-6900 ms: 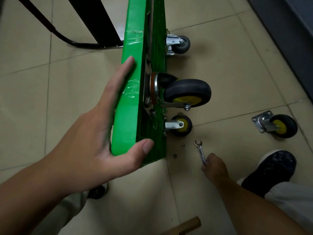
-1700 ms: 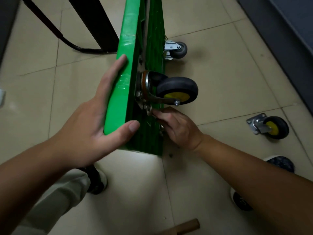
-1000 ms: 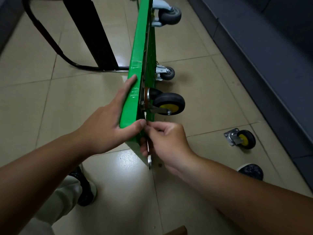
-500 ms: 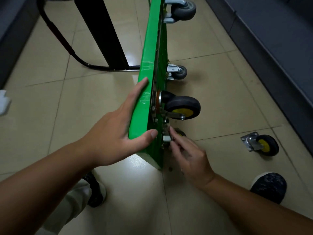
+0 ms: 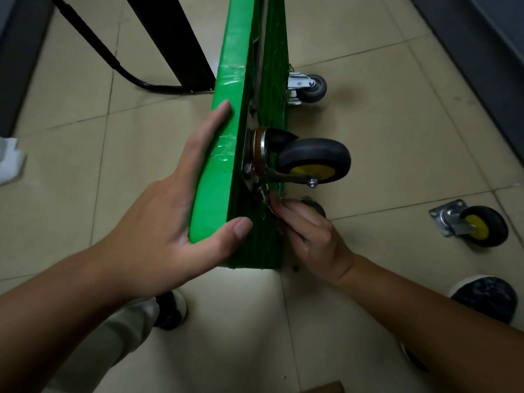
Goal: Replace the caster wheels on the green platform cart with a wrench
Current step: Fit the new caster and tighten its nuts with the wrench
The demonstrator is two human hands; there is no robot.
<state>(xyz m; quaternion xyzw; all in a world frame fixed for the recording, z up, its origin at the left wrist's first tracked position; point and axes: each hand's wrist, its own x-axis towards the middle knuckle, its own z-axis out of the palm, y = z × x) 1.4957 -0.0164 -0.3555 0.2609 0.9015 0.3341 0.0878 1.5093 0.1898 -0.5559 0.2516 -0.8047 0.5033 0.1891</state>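
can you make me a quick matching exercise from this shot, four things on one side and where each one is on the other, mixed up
Things:
1. left hand
2. right hand
3. loose caster
4. small grey caster

Places:
a. lying on the floor tiles, off the cart
b. laid flat along the green cart, thumb across its near end
c. mounted on the cart, beyond the big caster
d. fingertips at the mounting plate of the big yellow-hub caster

Pairs: 1-b, 2-d, 3-a, 4-c
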